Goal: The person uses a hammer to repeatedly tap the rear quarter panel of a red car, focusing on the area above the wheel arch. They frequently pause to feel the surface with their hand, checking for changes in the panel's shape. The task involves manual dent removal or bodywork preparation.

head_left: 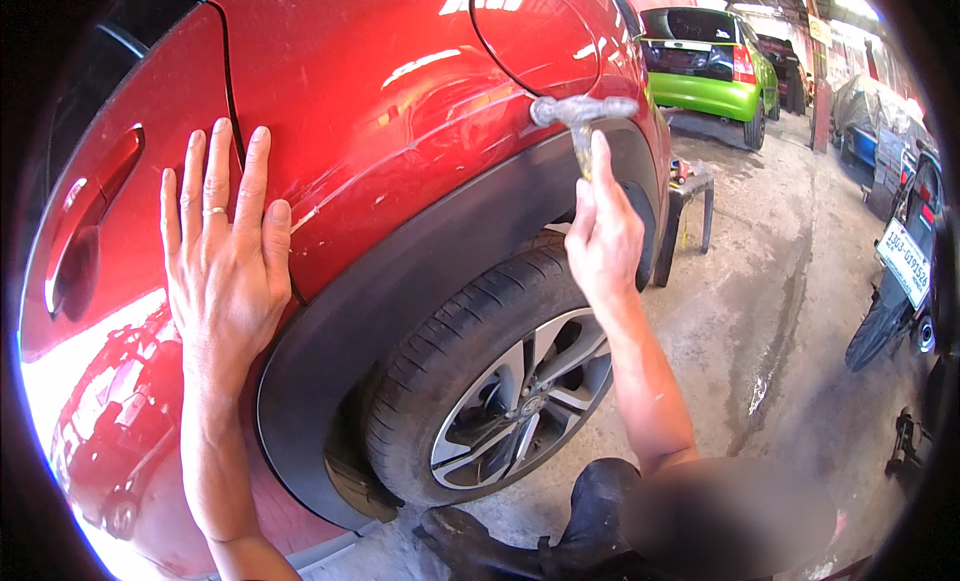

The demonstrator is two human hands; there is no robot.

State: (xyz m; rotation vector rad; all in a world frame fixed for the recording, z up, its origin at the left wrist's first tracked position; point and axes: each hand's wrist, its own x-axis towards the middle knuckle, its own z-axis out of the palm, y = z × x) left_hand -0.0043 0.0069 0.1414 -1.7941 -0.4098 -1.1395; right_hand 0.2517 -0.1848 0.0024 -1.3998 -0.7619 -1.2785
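My left hand (226, 251) lies flat against the side of a red car (330, 61), fingers stretched up over the seam between the rear door and the rear fender. A ring is on one finger. My right hand (604, 231) grips a ball-peen hammer (585, 110) by its handle, with one finger stretched up along it. The hammer head is raised in front of the fender, just below the round fuel door (535, 36); whether it touches the paint I cannot tell. Scratches and a crease (430, 141) run across the fender above the black wheel-arch trim (440, 206).
Below the arch is the rear tire (440, 351) with a two-tone alloy wheel (530, 406). A small dark stool (690, 196) with items on it stands behind the car. Farther off is a green car (700, 76). A motorcycle (900, 271) stands at the right on the concrete floor (750, 311).
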